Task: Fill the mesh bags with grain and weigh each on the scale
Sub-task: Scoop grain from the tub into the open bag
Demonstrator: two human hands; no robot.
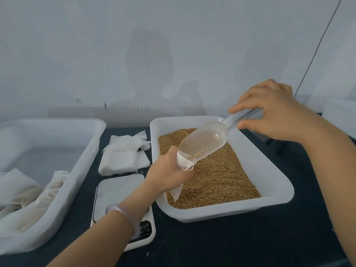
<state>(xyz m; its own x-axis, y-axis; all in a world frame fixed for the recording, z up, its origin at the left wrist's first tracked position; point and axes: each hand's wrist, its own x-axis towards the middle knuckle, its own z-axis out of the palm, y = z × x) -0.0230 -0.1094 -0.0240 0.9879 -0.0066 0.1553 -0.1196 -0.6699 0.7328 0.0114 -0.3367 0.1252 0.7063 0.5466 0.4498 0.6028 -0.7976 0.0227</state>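
- The left hand [165, 171] is clenched round the neck of a white mesh bag [182, 160]. The bag's mouth opens just past the thumb, and its lower corner hangs out below the palm, down against the grain [221, 178].
- The right hand [273, 116] pinches the handle of a clear scoop [204, 141] between thumb and fingertips, with the remaining fingers curled loosely above it.
- The scoop slants down from the right fingers to the left ones, and its lip sits in the bag's mouth (only a few kernels lie in the bowl, close to that lip).
- Both hands hang over the grain tray [279, 191]. The grain lies directly beneath the left fingers and spreads from there to the tray's near end.
- The scale [119, 189] sits under the left forearm, back from the fingers and just beside the grain tray. Its display is partly hidden by the wrist, which wears a pale bracelet [123, 211].
- Just outside the left knuckles, a stack [123, 157] of flat empty bags lies on the dark table [231, 245], beyond the scale.
- Well out from the left hand, on the far side of the scale, stands the left tray [81, 170]. A heap [28, 193] of crumpled white bags is piled at its near end (how full they are I cannot tell).
- Past the right fingers, a thin cable [317, 45] runs down the wall [115, 54].
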